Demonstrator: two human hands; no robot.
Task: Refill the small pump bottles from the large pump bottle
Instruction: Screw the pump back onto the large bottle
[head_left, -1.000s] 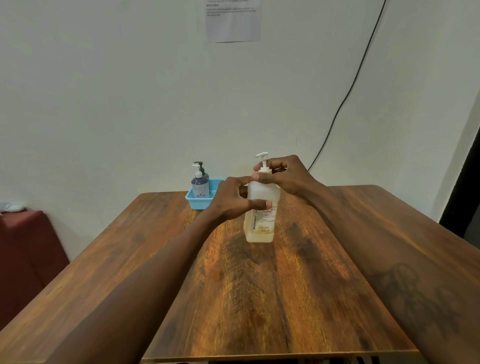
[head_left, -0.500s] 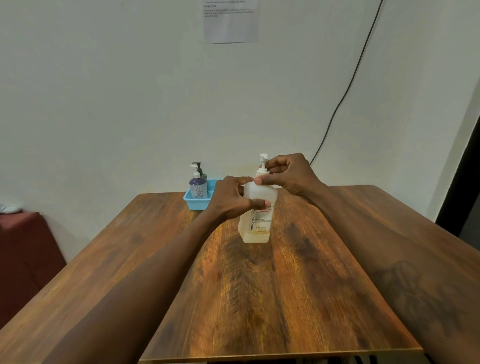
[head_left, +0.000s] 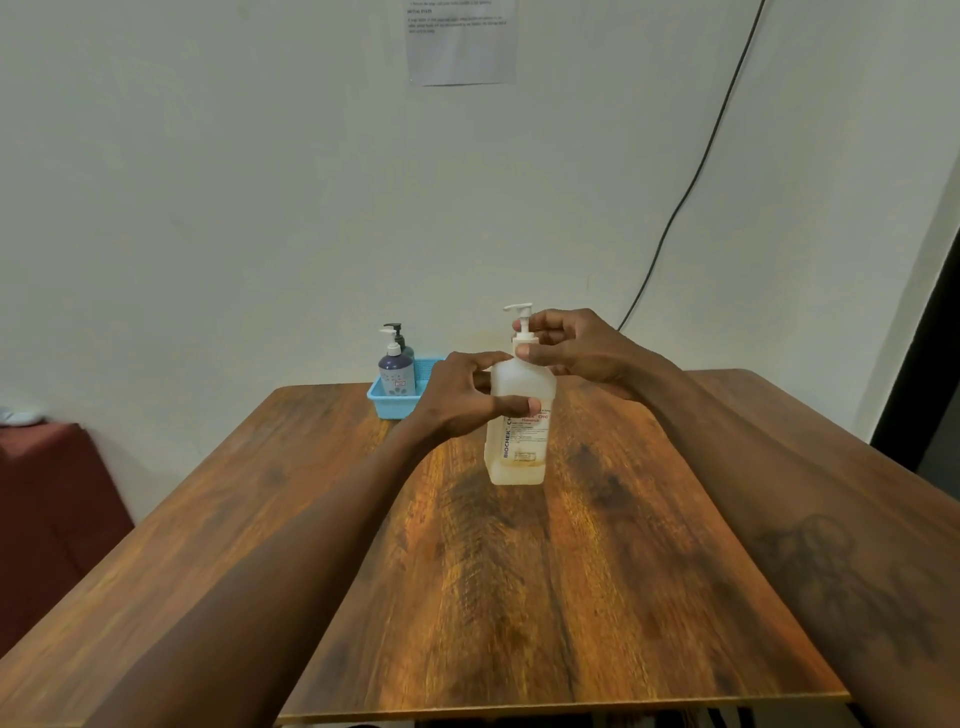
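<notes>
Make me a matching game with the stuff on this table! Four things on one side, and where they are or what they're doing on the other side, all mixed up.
Things:
1. large pump bottle
2. blue basket
3. left hand
4. right hand

Places and doings:
A. pinches the white pump on top of the big bottle
B. stands in the middle of the table
C. grips the big bottle's body
D. sits at the table's far edge with two small pump bottles in it

Pairs: 1-B, 2-D, 3-C, 4-A
</notes>
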